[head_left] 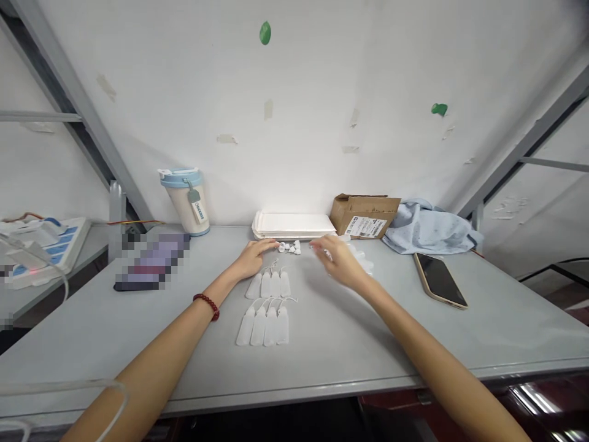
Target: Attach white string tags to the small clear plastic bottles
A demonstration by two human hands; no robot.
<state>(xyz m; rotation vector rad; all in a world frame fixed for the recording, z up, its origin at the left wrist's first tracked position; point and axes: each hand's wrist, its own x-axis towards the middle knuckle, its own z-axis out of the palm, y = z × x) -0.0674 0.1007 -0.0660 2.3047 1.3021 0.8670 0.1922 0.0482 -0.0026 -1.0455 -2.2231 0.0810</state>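
My left hand (pixel 250 260) lies low over the table, its fingers stretched out so the tips meet the edge of a small heap of white caps (pixel 291 247). Across from it, my right hand (pixel 341 263) hovers right of the caps, its fingers blurred; whether anything is between them I cannot make out. Partly behind that hand lie more translucent white pieces (pixel 367 264), which look like small bottles. In front of my left hand are two rows of flat translucent squeeze bottles with thin curved tips, a back row (pixel 275 285) and a front row (pixel 271 326).
Behind the caps rests a white flat stack (pixel 294 224), beside an open cardboard box (pixel 363 216) and a blue cloth (pixel 427 228). A phone (pixel 440 280) lies at right. A tumbler (pixel 188 201), a pixelated flat object (pixel 154 263) and a power strip (pixel 76 242) are at left.
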